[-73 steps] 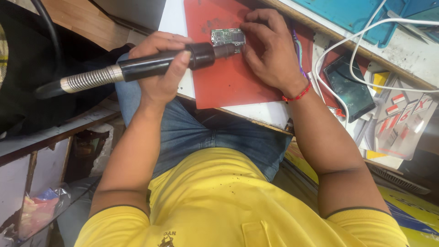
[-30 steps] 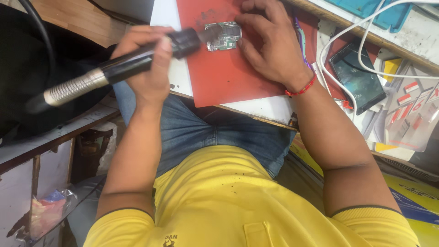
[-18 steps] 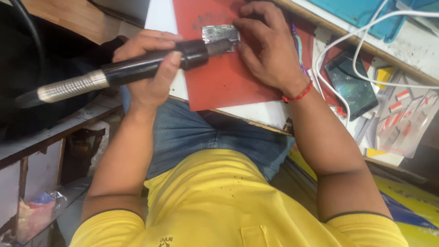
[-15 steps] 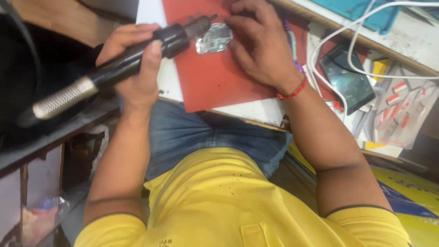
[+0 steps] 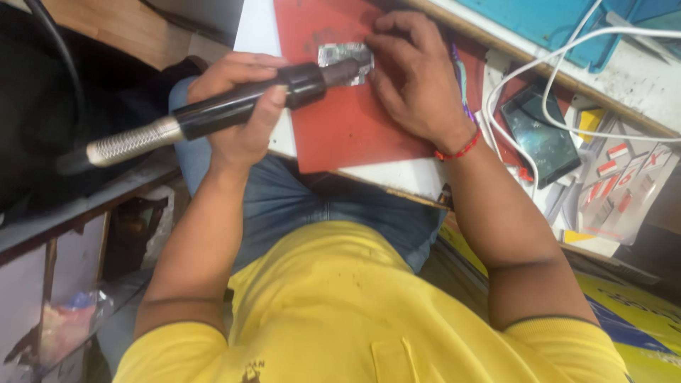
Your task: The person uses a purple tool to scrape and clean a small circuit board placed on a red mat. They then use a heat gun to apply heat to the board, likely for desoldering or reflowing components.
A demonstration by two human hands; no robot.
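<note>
Now the left hand (image 5: 237, 106) grips a black cylindrical hot-air tool (image 5: 220, 113), nozzle over a small silvery circuit board (image 5: 345, 62) on the red rubber mat (image 5: 347, 128); the right hand (image 5: 415, 78) presses that board's far edge.

Workbench top (image 5: 397, 174) pale, edge worn, cluttered along the far side. Blue tray or mat (image 5: 546, 28) at the back. White cables (image 5: 567, 78) loop over a dark phone (image 5: 543, 138) lying flat. Loose printed packets (image 5: 624, 191) beside it. Wooden surface (image 5: 113, 21) at upper left. Dim shelving (image 5: 64, 284) below, holding a crumpled plastic bag (image 5: 67, 330). Light soft, even.
</note>
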